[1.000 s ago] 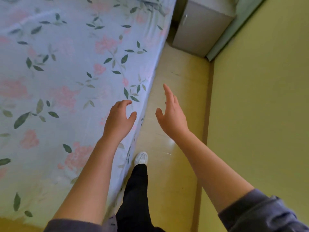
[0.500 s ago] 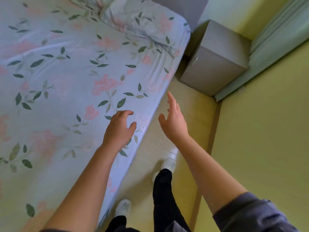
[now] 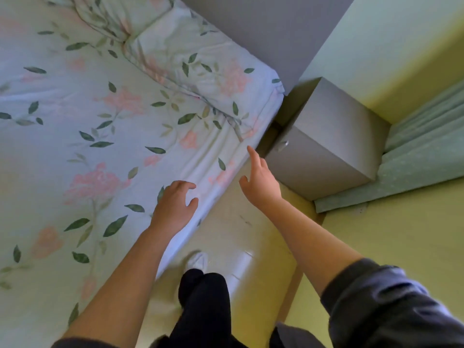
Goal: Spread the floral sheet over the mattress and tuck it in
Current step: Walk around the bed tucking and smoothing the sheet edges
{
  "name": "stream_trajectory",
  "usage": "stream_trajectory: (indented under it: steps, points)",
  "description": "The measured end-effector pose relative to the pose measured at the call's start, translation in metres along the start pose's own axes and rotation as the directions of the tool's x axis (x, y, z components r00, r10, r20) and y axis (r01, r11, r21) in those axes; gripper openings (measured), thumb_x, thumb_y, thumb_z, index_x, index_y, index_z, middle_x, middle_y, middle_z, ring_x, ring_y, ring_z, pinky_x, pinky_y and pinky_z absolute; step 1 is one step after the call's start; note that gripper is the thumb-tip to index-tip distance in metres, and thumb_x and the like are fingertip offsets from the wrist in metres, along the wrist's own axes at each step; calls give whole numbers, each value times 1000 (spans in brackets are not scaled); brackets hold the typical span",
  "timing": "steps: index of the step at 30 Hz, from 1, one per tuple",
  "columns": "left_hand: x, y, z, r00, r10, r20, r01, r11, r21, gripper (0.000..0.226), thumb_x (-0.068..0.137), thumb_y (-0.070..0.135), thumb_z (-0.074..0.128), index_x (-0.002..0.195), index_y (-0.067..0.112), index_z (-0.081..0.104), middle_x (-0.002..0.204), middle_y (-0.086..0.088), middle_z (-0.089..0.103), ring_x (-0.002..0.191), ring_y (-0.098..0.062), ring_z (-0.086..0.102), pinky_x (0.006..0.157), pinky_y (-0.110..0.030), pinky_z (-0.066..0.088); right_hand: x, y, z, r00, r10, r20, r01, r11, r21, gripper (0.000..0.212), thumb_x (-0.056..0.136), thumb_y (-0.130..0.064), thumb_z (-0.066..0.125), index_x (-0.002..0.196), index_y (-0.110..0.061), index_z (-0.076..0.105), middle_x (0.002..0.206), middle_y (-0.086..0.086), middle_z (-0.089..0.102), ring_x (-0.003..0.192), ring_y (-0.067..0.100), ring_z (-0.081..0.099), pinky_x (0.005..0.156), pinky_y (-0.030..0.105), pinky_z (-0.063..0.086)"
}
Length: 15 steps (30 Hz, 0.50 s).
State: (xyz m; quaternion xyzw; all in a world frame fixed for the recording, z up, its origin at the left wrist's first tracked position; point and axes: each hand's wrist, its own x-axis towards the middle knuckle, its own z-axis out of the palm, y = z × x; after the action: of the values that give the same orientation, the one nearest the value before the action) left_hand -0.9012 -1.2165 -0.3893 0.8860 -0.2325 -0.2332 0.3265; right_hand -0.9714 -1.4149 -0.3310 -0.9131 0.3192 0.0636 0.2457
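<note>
Over the bed edge at six o'clock, our left hand (image 3: 174, 205) hovers loose-fingered above the floral sheet (image 3: 105, 136) covering the mattress; our right hand (image 3: 261, 183), fingers spread and empty, reaches toward the grey nightstand (image 3: 326, 146) at two o'clock.

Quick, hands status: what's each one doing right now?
Left hand: open, empty, above the floral sheet near its edge.
Right hand: open, empty, forefinger out.

A grey bedside cabinet (image 3: 324, 146) stood on the pale floor (image 3: 233, 222), beside a grey headboard (image 3: 271, 28). A green curtain (image 3: 421, 156) hung just beside the cabinet.
</note>
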Motion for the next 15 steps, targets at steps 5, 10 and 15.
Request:
stream_trajectory:
  steps: [5,10,15]
  points:
    - [159,29,48,999,-37,18,35,997,69,39,92,24,55,131,15,51,141,-2,42,132,-22,35,100,-35,37,157,60,-16,996,43,74,-39,998,-55,73,92,-17,47,150,-35,6,145,3,35,98,26,59,61,33,47]
    - [312,37,117,978,-130,163,97,976,196,51,94,32,52,142,19,38,155,-5,22,144,-22,16,110,-41,31,296,128,1,962,181,206,-182,983,-17,73,88,-15,48,149,-31,11,138,10,39,109,34,55,84,45,50]
    - [421,10,180,930,-290,228,162,876,453,77,92,40,54,152,24,8,160,-6,-7,147,-29,-3,115,-51,20,402,200,54,845,368,388,-441,889,119,67,91,-11,51,149,-18,18,127,13,51,112,36,54,93,45,49]
